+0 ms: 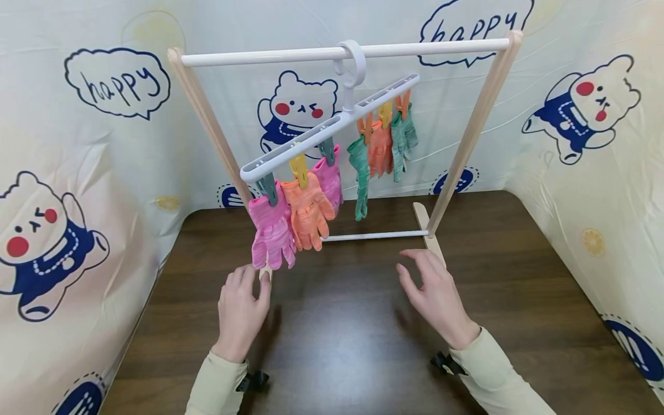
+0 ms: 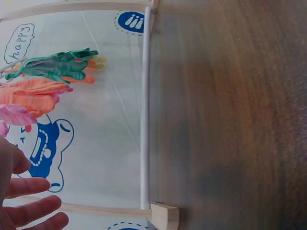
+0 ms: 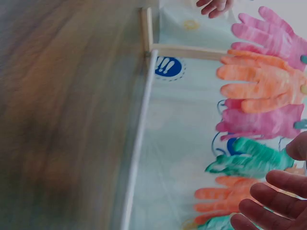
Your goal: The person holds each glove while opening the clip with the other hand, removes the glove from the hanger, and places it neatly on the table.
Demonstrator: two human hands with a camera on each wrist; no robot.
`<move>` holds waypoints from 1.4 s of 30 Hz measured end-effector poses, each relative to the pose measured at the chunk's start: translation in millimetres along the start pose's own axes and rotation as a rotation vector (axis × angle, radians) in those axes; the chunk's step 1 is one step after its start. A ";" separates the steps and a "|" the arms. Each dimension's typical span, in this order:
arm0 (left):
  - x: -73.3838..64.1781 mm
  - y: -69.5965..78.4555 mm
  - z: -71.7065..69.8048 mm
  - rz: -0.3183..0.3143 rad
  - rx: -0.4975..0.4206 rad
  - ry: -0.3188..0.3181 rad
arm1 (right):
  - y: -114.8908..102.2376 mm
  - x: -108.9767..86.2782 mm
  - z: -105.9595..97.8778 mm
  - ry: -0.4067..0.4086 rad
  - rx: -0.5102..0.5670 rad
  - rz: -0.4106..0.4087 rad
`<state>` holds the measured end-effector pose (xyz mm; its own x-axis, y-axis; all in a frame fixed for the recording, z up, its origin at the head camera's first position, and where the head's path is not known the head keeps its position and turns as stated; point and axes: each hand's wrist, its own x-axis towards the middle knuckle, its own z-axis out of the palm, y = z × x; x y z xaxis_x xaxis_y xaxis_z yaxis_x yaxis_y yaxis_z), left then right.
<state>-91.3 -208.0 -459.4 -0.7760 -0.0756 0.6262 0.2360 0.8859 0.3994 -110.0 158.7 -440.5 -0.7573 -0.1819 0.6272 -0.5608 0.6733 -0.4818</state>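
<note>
A white clip hanger (image 1: pixel 311 138) hangs at a slant by its hook from the top bar of a small wooden rack (image 1: pixel 469 132). Several small gloves dangle from it on clothespins: a pink glove (image 1: pixel 273 227) nearest, then an orange glove (image 1: pixel 313 210) and a second pink glove (image 1: pixel 329 180); toward the far end, a green glove (image 1: pixel 360 178), an orange glove (image 1: pixel 380 151) and another green glove (image 1: pixel 404 141). My left hand (image 1: pixel 241 311) hovers just below the nearest pink glove, fingers loosely bent, holding nothing. To the right, my right hand (image 1: pixel 436 297) holds nothing, fingers loosely spread.
The rack stands on a dark brown wooden table (image 1: pixel 342 346). A white lower bar (image 1: pixel 376 236) joins its sides, and a wooden foot (image 1: pixel 422 216) extends along the table at right. Behind hangs a pale curtain (image 1: pixel 218 144) printed with bears.
</note>
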 end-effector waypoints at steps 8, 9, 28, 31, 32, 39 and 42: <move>7.0 0.6 -9.2 -0.058 -0.054 0.025 | -20.4 25.1 -0.3 -0.036 0.053 -0.048; 7.9 0.2 -10.2 -0.056 -0.057 0.027 | -22.7 28.5 -0.6 -0.037 0.058 -0.058; 27.3 9.4 -26.6 -0.025 -0.166 0.115 | -63.3 84.2 -0.6 -0.086 0.140 -0.178; 32.1 15.8 -29.1 0.005 -0.203 0.156 | -66.9 90.0 -1.7 -0.101 0.143 -0.194; 33.9 17.7 -29.7 0.013 -0.222 0.167 | -68.2 92.0 -2.1 -0.105 0.141 -0.201; 45.3 27.1 -33.4 0.051 -0.304 0.186 | -80.8 105.2 -1.6 -0.102 0.124 -0.255; 49.1 29.1 -35.7 0.059 -0.317 0.194 | -86.2 110.9 0.2 -0.114 0.125 -0.272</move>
<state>-101.6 -202.3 -393.2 -0.6377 -0.1410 0.7573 0.4700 0.7077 0.5276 -145.7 80.4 -329.5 -0.6028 -0.4266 0.6743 -0.7792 0.4969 -0.3821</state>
